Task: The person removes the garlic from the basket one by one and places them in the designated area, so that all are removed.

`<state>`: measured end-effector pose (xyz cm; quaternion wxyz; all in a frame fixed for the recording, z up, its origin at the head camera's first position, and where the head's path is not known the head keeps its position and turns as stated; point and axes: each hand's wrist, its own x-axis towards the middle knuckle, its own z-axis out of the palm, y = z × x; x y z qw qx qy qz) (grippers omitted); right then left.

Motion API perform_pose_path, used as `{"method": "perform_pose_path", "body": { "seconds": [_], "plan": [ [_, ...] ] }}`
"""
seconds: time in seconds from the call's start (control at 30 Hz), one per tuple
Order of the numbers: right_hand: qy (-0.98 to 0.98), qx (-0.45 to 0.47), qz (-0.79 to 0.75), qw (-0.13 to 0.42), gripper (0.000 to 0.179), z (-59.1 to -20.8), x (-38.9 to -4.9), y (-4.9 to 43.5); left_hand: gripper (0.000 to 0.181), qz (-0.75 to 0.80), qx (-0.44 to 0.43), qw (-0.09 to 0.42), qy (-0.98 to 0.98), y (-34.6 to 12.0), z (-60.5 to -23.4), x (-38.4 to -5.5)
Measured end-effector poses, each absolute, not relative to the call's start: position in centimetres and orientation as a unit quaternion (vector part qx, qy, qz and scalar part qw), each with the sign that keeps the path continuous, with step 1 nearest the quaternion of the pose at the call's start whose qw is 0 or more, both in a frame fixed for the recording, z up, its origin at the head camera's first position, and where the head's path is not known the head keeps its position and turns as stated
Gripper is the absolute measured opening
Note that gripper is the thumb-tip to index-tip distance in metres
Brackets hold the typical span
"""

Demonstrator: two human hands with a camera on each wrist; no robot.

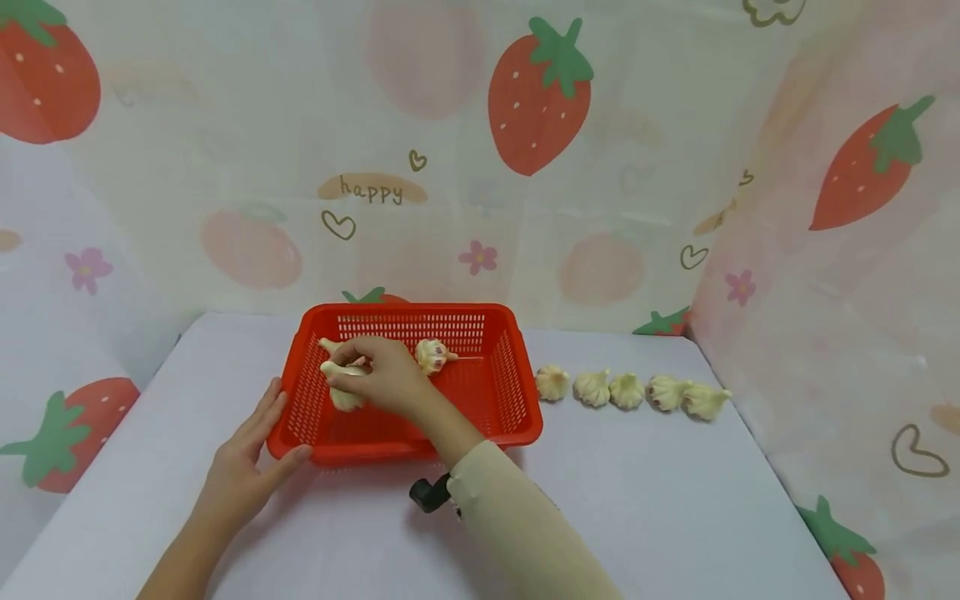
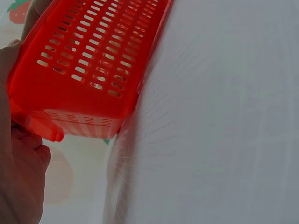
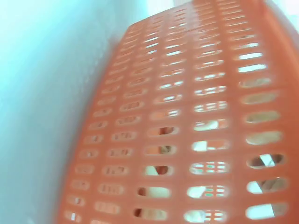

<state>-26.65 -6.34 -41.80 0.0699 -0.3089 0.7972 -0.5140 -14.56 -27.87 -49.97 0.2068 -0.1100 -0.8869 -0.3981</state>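
My right hand (image 1: 390, 377) reaches into a red plastic basket (image 1: 480, 317) and pinches a pale garlic bulb (image 1: 347, 400) over its left half. Partly hidden behind that hand, another garlic bulb (image 1: 328, 344) shows its stem. A purple-streaked garlic bulb (image 1: 431, 357) lies in the basket near the back. My left hand (image 1: 240, 467) touches the basket's front left corner, its fingers along the left side and the thumb by the front rim. The right wrist view shows the slotted basket wall (image 3: 187, 116), with the right hand's grip not clearly visible through it.
Several garlic bulbs (image 1: 626, 391) stand in a row on the white tablecloth (image 1: 637, 500), to the right of the basket. A strawberry-print backdrop (image 1: 465, 208) rises behind and along both sides. A black device (image 1: 430, 495) sits under the right wrist.
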Motion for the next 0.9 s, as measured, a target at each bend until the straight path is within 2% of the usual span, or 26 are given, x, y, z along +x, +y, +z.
{"method": "perform_pose_path", "body": {
  "seconds": [0.3, 0.6, 0.9],
  "plan": [
    [0.769, -0.288, -0.567, 0.064, 0.018, -39.7, -25.3, -3.9, 0.088, -0.401, -0.11, 0.208, -0.885, -27.8, -49.9, -14.6],
    [0.77, -0.299, -0.562, 0.033, 0.018, -38.4, -23.9, -0.7, 0.089, -0.404, -0.117, 0.221, -0.88, -27.7, -49.8, -14.6],
    [0.769, -0.319, -0.553, -0.008, 0.026, -38.6, -23.3, 2.7, 0.089, -0.402, -0.115, 0.223, -0.881, -27.6, -50.0, -14.5]
  ]
}}
